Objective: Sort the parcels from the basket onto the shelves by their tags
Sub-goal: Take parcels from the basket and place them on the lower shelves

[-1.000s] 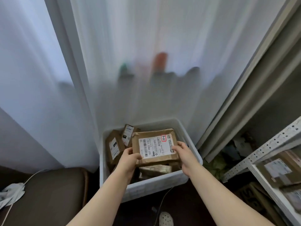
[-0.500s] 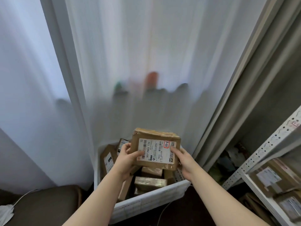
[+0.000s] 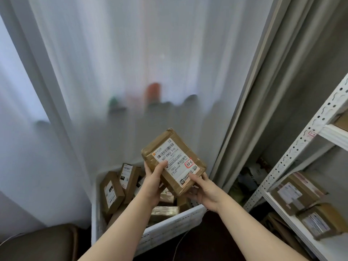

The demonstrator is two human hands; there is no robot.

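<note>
Evidently we grip one parcel [image 3: 173,161] in left hand [image 3: 152,182] and right hand [image 3: 204,189]; the basket [image 3: 169,230] holds several more, while the shelves [image 3: 293,221] carry a few.

shapes [image 3: 153,92] behind curtain [image 3: 131,53] blurred, shelves [image 3: 296,145] cut off right, basket [image 3: 169,227] parcels [image 3: 165,213] partly hidden by forearms [image 3: 131,213]

Head cam, single view, looking fwd and down, close over basket [image 3: 170,224]
</note>
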